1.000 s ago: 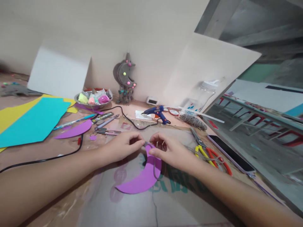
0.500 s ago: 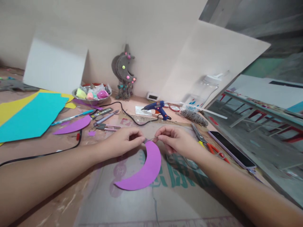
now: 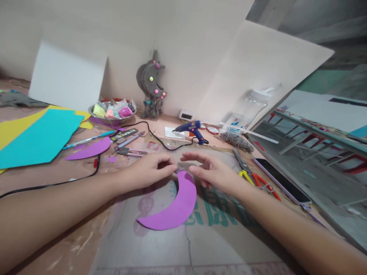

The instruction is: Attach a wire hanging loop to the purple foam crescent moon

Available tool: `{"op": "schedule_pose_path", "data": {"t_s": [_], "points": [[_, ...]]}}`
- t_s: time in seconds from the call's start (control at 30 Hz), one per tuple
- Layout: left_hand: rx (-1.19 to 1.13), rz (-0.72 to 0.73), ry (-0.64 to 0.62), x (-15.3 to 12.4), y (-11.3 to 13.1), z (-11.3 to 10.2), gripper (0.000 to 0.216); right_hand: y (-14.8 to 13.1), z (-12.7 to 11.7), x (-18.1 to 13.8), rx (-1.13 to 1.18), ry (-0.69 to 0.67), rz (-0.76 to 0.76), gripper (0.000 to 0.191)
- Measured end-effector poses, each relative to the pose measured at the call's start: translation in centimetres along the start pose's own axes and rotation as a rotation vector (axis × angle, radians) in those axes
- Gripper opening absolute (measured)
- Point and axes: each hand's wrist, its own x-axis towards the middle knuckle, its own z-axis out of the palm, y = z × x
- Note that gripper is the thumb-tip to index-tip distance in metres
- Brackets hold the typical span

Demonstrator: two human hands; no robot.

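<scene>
A purple foam crescent [image 3: 176, 206] lies flat on the cardboard-covered table [image 3: 229, 236]. My left hand [image 3: 151, 170] is closed in a pinch at the crescent's upper tip, where a thin grey cord [image 3: 178, 169] sits. My right hand [image 3: 210, 172] hovers just right of that tip with its fingers stretched out and apart, holding nothing.
Yellow and red pliers [image 3: 252, 175] and a phone [image 3: 282, 186] lie to the right. A blue glue gun [image 3: 191, 130] with a black cable, a bowl of coloured clay [image 3: 112, 112], a grey moon ornament [image 3: 151, 86], pens, a second purple crescent [image 3: 88, 149] and teal and yellow sheets [image 3: 40, 139] sit behind and left.
My right hand has let go of the cord and opened its fingers. The left hand keeps its pinch at the crescent's tip. The crescent has barely shifted.
</scene>
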Motion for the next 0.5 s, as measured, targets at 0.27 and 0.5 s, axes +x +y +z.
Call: {"op": "schedule_pose_path", "data": {"t_s": [0.27, 0.5], "points": [[0.010, 0.029, 0.012, 0.2, -0.4, 0.1, 0.023, 0.8, 0.1, 0.5, 0.168, -0.032, -0.075, 0.038], [0.017, 0.041, -0.013, 0.1, -0.5, 0.1, 0.021, 1.1, 0.6, 0.7, 0.073, 0.035, -0.040, 0.021]]}}
